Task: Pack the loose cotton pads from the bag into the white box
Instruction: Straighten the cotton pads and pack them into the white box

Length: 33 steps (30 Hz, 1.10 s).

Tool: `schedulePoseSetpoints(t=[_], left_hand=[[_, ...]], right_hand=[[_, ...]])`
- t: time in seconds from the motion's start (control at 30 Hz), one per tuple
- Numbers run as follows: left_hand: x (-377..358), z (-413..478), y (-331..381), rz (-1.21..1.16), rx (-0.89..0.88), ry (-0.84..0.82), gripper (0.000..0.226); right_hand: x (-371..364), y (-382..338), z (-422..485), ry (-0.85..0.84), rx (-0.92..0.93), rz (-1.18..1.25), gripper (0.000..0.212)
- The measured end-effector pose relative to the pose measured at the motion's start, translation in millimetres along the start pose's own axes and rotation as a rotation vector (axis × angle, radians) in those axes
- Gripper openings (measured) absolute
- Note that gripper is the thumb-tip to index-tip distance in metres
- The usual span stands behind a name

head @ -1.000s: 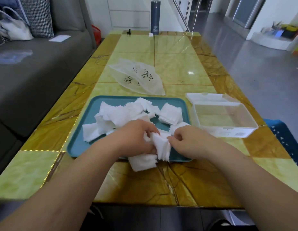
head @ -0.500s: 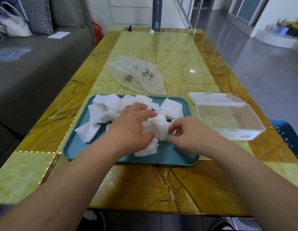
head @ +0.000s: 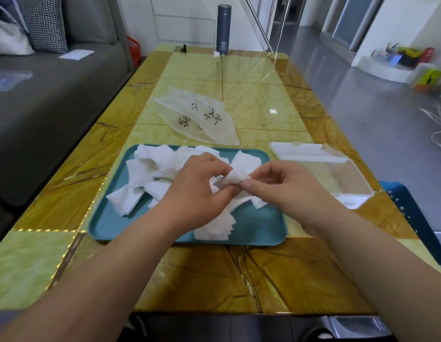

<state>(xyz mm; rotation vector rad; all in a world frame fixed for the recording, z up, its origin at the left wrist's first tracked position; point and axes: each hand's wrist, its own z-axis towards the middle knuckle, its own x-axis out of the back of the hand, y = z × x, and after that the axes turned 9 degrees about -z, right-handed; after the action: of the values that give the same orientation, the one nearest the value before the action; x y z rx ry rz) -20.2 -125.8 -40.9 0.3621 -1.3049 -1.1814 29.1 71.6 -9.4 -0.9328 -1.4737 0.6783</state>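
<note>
Glossy yellow-and-brown marble table (head: pixel 214 275). On it sits a teal tray (head: pixel 261 225) heaped with cotton pads (head: pixel 152 164). Above it the left hand (head: pixel 197 191) and right hand (head: pixel 283 186) both pinch a crumpled pad (head: pixel 235 177), fingers curled. The open white box (head: pixel 337 174) stands just right of the tray. Beyond lie the flattened bag (head: pixel 202 122) and a dark flask (head: pixel 224 30) — grey sofa (head: pixel 54 99) to the left.

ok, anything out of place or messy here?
Only the cotton pads: a jumbled, overlapping heap on the teal tray, some crumpled. The white box looks empty, and the bag lies flat beyond the tray. Nothing looks damaged.
</note>
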Motion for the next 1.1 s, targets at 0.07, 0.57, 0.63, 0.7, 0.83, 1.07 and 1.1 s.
schedulePoseSetpoints(t=[0.07,0.57,0.63,0.7,0.83,1.07,1.1], left_hand=[[0.6,1.4,5.4,-0.084,0.039,0.024,0.002],[0.8,2.3,17.0,-0.436,0.289,0.153,0.008],[1.8,1.9,17.3,-0.427,0.302,0.165,0.011],[4.0,1.6,15.3,-0.409,0.309,0.183,0.016],[7.5,1.2,13.2,-0.401,0.309,0.196,0.02],[7.2,1.3,18.4,-0.409,0.309,0.172,0.004],[7.7,1.1,18.5,-0.406,0.313,0.163,0.005]], right_hand=[[0.5,-0.5,-2.1,-0.022,-0.041,0.232,0.019],[-9.6,8.3,20.3,-0.04,-0.224,0.739,0.009],[-9.9,7.2,20.6,-0.011,-0.225,0.755,0.01],[-10.2,7.2,21.6,0.012,-0.231,0.775,0.015],[-12.7,6.1,21.0,0.007,-0.245,0.814,0.02],[-16.7,2.5,17.7,-0.122,-0.177,0.821,0.028],[-17.2,2.8,18.2,-0.121,-0.179,0.814,0.029]])
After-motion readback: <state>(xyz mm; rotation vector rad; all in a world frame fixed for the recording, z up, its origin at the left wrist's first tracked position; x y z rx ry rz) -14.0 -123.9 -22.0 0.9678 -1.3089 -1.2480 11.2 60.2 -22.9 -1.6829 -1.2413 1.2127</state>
